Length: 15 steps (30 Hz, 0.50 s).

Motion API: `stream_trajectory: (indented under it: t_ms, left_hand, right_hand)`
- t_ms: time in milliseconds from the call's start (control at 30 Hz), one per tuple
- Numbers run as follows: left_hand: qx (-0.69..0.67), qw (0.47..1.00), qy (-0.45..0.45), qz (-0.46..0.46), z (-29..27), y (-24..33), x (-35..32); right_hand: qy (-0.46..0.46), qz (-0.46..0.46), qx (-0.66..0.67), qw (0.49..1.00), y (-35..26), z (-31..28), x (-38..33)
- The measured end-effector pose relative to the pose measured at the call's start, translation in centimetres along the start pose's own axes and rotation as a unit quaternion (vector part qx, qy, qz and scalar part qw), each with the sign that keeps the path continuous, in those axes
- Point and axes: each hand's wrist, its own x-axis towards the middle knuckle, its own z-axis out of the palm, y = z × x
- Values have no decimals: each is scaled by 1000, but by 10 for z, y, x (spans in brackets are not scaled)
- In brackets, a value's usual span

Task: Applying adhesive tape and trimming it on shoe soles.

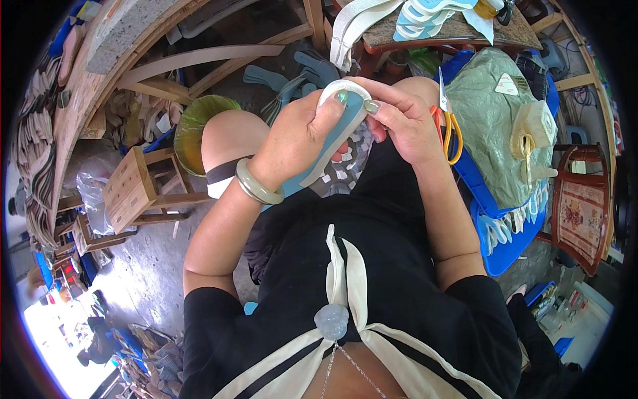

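A light-blue insole with a white border [340,136] is held up over my lap. My left hand [296,136] wraps around its length, thumb lying on the upper face near the rounded white end. At that same end, my right hand [402,120] pinches the edge between thumb and fingers. The insole's lower part slants down past my left wrist, partly hidden by the hand. Just right of my right hand, scissors [454,138] with orange handles stand blades up by a blue crate [458,66]. Small white scraps [339,174] lie below the insole, between my legs.
Right of me, a grey-green sheet [482,113] covers the crate, with a whitish container [533,126] on top. More insoles [495,233] fill a blue tray below. Ahead is a table [379,36] bearing stacked insoles. On the left stand a green basin [189,130] and a wooden stool [126,189].
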Motion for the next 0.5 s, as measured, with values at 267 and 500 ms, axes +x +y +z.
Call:
stream_trajectory:
  t_ms: [267, 500]
  left_hand:
    - [-5, 1000, 6, 18, 3, 0, -3]
    - [73, 994, 47, 59, 9, -15, 2]
  right_hand:
    - [7, -6, 24, 1000, 2, 2, 0]
    - [64, 8, 26, 998, 2, 12, 2]
